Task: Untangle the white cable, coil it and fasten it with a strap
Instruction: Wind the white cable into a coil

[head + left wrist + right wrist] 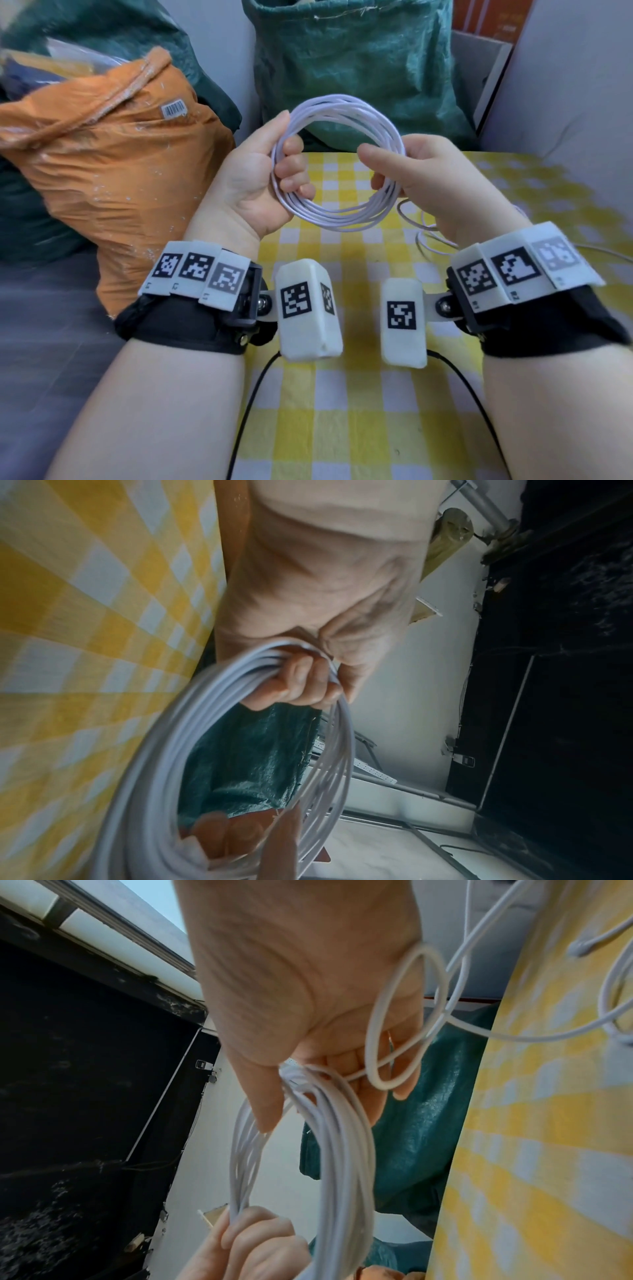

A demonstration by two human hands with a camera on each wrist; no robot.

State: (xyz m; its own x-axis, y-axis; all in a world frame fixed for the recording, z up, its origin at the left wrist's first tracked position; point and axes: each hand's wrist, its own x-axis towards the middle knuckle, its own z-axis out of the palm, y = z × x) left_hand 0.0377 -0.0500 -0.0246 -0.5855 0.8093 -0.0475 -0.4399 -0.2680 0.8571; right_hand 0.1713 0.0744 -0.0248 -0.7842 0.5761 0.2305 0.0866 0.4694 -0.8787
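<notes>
A white cable (pixel 337 219) is wound into a round coil of several turns, held upright above the yellow checked tablecloth (pixel 342 411). My left hand (pixel 270 171) grips the coil's left side, fingers curled through the loop (pixel 298 680). My right hand (pixel 404 171) holds the right side of the coil (pixel 329 1150), thumb over the strands and fingers behind. A loose tail of the cable (pixel 428 233) trails from the right hand onto the cloth, and loops near the palm (pixel 404 1015). No strap is visible.
An orange bag (pixel 113 171) leans at the left of the table. A green sack (pixel 352 68) stands behind the coil. A cardboard box (pixel 486 75) sits at the back right. Black camera leads (pixel 250 411) run across the near cloth.
</notes>
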